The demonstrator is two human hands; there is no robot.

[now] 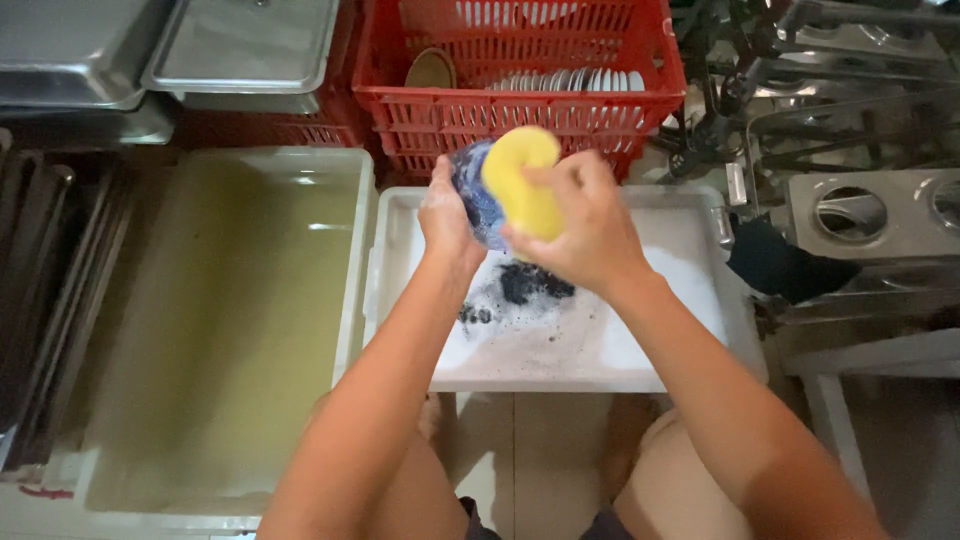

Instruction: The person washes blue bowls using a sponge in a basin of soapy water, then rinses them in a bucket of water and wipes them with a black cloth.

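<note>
- Head view, nearest first: the person's bare knees sit at six o'clock, with both forearms reaching up toward twelve over the tubs.
- Left hand (447, 222) has its grip closed around the blue patterned dish (478, 195), held on edge above the far end of the white soapy tub (700, 215); fingers wrap the rim on the nine o'clock side.
- Right hand (580, 225) has its grip pinched on the yellow sponge (520, 178), which is pressed against the dish face at about one o'clock from the left hand.
- To scrub well, I judge the dish wants steadying at the rim while the sponge sweeps in circles across the face; wet glaze looks slippery, so a firm hold matters.
- Keeping the dish over the soapy tub lets drips and suds fall back into the foam, where dark specks float at its middle.
- At nine o'clock lies the larger tub of murky yellowish water (230, 300), just beside the soapy one.
- Farther off, at twelve o'clock, a red plastic crate (520, 100) holds stacked plates on edge.
- Steel trays (240, 45) rest at eleven o'clock; metal racks (850, 110) and fittings crowd two o'clock.
</note>
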